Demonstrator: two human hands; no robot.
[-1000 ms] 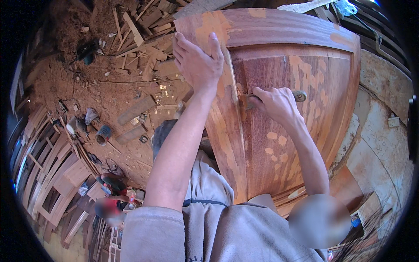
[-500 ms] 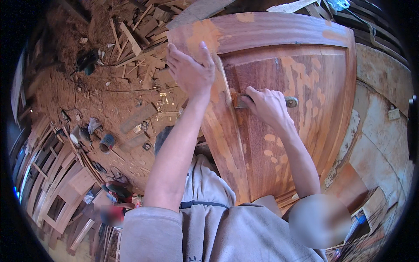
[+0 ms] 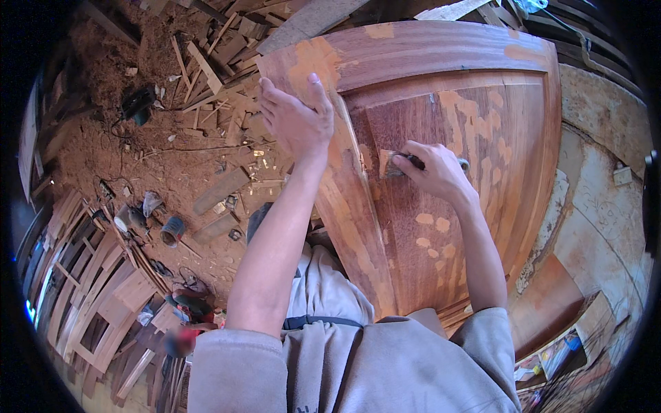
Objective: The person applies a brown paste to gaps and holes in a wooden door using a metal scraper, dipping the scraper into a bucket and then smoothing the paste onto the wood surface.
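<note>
A curved reddish wooden door panel [image 3: 406,227] lies in front of me, with orange filler patches [image 3: 475,127] over its boards and frame. My right hand [image 3: 437,168] is wrapped around a putty knife [image 3: 394,166]; its blade points left, close to the inner edge of the left frame strip, and the handle end shows past my palm. Orange filler appears on the blade. Over the panel's upper left edge, my left hand [image 3: 297,120] is held with fingers stretched and thumb apart. Nothing shows in it, though its palm side is partly hidden.
Wood offcuts [image 3: 203,69] and sawdust cover the floor at the left, with a blue bucket [image 3: 172,232] there. Stacked wooden frames [image 3: 103,303] stand at the lower left, where another person [image 3: 182,341] is. A pale stained sheet [image 3: 599,199] lies along the right.
My right hand and the putty knife have turned and shifted slightly right, away from the frame strip. My left hand stays nearly in place. The view has shifted a little.
</note>
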